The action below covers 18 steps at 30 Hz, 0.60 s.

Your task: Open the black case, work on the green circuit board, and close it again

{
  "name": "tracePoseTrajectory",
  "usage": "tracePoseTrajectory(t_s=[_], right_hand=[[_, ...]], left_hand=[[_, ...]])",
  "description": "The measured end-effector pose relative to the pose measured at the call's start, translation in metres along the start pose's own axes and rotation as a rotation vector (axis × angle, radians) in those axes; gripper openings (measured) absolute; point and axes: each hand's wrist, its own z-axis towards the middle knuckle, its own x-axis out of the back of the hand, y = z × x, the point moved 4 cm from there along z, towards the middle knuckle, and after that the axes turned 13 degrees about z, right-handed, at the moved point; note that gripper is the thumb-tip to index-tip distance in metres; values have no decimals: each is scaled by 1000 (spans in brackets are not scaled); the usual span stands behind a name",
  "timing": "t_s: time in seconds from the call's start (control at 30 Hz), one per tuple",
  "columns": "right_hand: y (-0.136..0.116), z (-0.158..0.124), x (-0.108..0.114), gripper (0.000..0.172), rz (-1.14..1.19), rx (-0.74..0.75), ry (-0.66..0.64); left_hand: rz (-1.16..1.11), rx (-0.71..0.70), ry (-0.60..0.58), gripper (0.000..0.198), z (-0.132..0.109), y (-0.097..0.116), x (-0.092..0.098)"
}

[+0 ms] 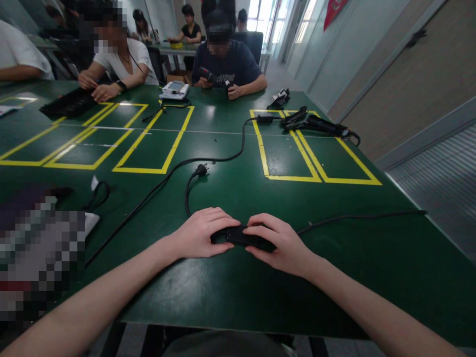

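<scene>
In the head view, a small black power adapter (pixel 241 235) lies between my two hands near the front of the green table. My left hand (pixel 203 232) grips its left end, thumb in front and fingers behind. On the right end, my right hand (pixel 278 241) is closed the same way, with fingers and thumb on either side. A thick black cord with a plug (pixel 201 170) runs out from behind my left hand. From beyond my right hand a thinner black cable (pixel 357 216) trails to the table's right edge.
Another long black cable (pixel 178 165) crosses the green table (pixel 230 292). A black corded tool (pixel 323 125) lies at the far right by yellow tape frames (pixel 293 178). Across the table, one person holds a power screwdriver (pixel 208 75); another handles a black tray (pixel 70 101). Blurred items sit at left.
</scene>
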Motion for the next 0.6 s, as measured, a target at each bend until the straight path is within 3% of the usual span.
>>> tracePoseTrajectory(t_s=[0.27,0.6], right_hand=[[7,-4,-4,29,7,-39,-89],[8,2,-3,32,-11,-89,-120]], left_hand=[[18,-24,28,28,2,3,0],[230,58,-99,32,7,5,-8]])
